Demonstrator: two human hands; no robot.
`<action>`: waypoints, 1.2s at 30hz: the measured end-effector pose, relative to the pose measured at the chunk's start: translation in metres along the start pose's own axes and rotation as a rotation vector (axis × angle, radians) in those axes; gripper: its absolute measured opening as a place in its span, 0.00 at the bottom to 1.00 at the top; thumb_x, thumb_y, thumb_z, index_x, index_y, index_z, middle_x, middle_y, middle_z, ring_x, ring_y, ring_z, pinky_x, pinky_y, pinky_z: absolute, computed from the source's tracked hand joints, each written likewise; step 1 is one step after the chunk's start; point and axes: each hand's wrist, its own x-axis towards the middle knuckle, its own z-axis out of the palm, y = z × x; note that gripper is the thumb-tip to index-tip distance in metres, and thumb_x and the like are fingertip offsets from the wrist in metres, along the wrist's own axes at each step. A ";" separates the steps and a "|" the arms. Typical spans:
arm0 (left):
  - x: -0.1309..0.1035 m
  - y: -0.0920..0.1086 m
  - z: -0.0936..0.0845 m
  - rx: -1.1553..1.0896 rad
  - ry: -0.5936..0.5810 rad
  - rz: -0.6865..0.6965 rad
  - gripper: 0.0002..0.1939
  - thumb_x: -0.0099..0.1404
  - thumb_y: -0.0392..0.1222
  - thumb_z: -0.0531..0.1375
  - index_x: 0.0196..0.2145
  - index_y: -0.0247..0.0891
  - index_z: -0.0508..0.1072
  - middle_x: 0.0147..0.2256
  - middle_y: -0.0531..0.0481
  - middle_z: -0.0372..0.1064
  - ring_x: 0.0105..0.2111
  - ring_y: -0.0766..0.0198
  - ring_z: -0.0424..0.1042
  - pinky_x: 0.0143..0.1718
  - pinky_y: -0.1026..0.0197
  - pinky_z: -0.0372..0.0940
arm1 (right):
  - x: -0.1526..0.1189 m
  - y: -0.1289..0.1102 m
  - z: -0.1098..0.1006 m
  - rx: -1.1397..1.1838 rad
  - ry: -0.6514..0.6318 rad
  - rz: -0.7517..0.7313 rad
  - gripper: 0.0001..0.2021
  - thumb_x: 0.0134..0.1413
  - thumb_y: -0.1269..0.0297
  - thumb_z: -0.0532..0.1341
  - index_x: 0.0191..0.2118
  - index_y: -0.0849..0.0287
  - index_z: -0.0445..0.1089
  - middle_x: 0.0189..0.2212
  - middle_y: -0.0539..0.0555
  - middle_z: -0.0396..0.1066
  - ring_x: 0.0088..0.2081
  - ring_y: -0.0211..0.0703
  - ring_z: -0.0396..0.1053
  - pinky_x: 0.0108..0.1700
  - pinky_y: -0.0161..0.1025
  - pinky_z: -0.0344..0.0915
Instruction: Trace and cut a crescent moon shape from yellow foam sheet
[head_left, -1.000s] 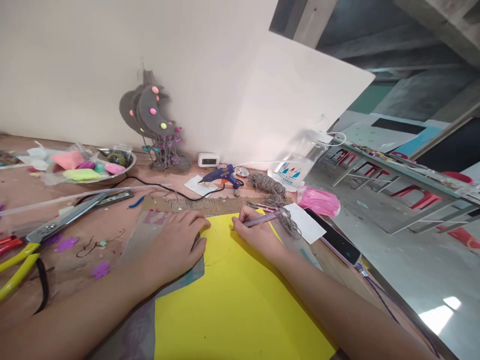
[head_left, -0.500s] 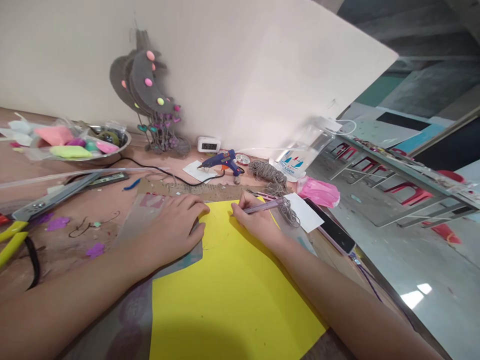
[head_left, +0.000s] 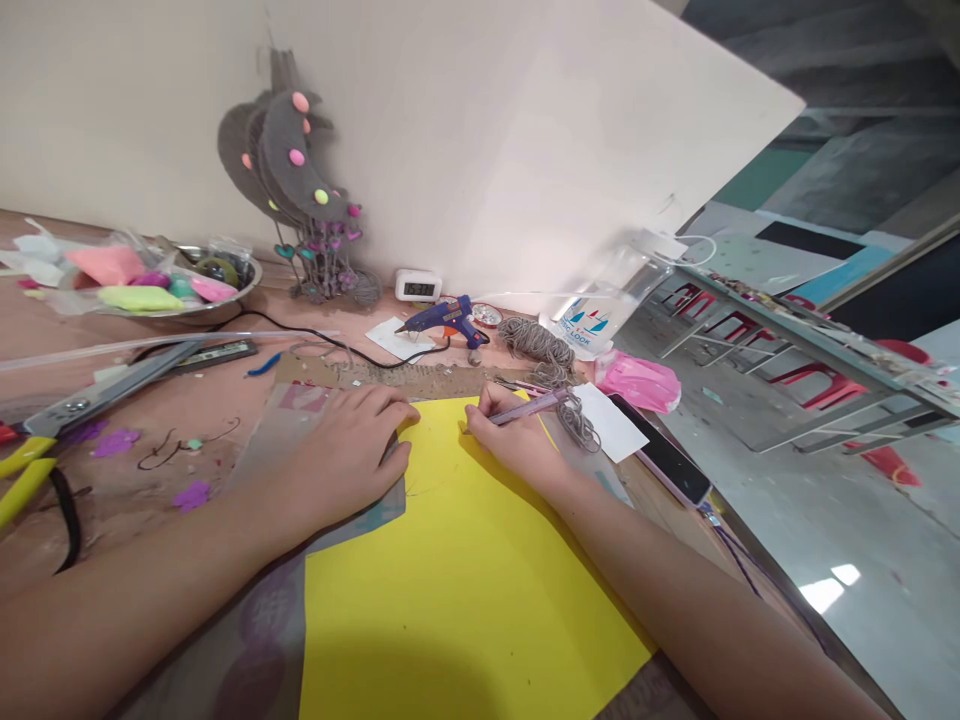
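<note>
Hands (head_left: 517,430) around pen (head_left: 529,405) and flat, glue gun (head_left: 444,318) beyond yellow sheet (head_left: 465,560).

We see a pale, plain wall (head_left: 480,130) behind the table (head_left: 217,380). To the right, red stools (head_left: 817,380) stand by a long table (head_left: 795,340) on a grey floor (head_left: 712,470), where bright light (head_left: 823,595) falls in patches.

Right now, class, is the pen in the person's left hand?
No, the pen is in the right hand, its tip over the yellow sheet.
</note>
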 end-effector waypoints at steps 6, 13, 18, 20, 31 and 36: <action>0.000 0.000 0.000 -0.010 0.007 0.002 0.14 0.65 0.39 0.53 0.46 0.37 0.73 0.48 0.43 0.68 0.50 0.49 0.66 0.54 0.44 0.60 | -0.003 -0.008 -0.002 0.026 0.000 -0.004 0.13 0.55 0.57 0.56 0.25 0.56 0.54 0.18 0.43 0.56 0.23 0.35 0.55 0.29 0.35 0.51; 0.000 0.001 0.000 -0.008 0.003 0.002 0.14 0.65 0.39 0.53 0.46 0.37 0.73 0.48 0.42 0.69 0.50 0.49 0.66 0.54 0.44 0.60 | -0.003 -0.011 -0.002 0.043 -0.007 -0.019 0.13 0.56 0.58 0.55 0.26 0.55 0.54 0.18 0.43 0.55 0.23 0.35 0.54 0.29 0.35 0.51; 0.000 0.000 0.001 -0.010 0.011 0.001 0.14 0.65 0.40 0.53 0.46 0.37 0.72 0.48 0.43 0.69 0.50 0.49 0.66 0.54 0.44 0.60 | -0.002 -0.006 -0.001 0.029 -0.013 -0.019 0.12 0.55 0.59 0.56 0.25 0.55 0.53 0.19 0.43 0.54 0.23 0.35 0.53 0.28 0.35 0.49; 0.000 0.000 0.001 -0.005 0.011 0.003 0.14 0.65 0.39 0.53 0.46 0.37 0.72 0.47 0.43 0.69 0.50 0.50 0.66 0.54 0.44 0.59 | -0.001 -0.004 -0.001 0.015 -0.008 -0.021 0.12 0.54 0.59 0.56 0.25 0.55 0.52 0.19 0.43 0.52 0.23 0.35 0.52 0.27 0.35 0.48; 0.000 -0.001 0.002 -0.013 0.002 0.011 0.14 0.65 0.39 0.53 0.46 0.37 0.72 0.48 0.43 0.68 0.50 0.50 0.65 0.53 0.44 0.60 | -0.001 -0.001 -0.001 0.024 -0.027 -0.021 0.13 0.52 0.59 0.56 0.24 0.56 0.52 0.19 0.44 0.52 0.23 0.35 0.52 0.26 0.35 0.47; 0.000 -0.001 0.001 -0.029 0.021 0.015 0.14 0.65 0.40 0.53 0.46 0.38 0.72 0.48 0.43 0.68 0.50 0.50 0.66 0.53 0.44 0.60 | 0.000 0.002 0.000 0.025 -0.009 -0.037 0.13 0.53 0.59 0.56 0.24 0.56 0.52 0.19 0.44 0.52 0.24 0.35 0.52 0.27 0.35 0.48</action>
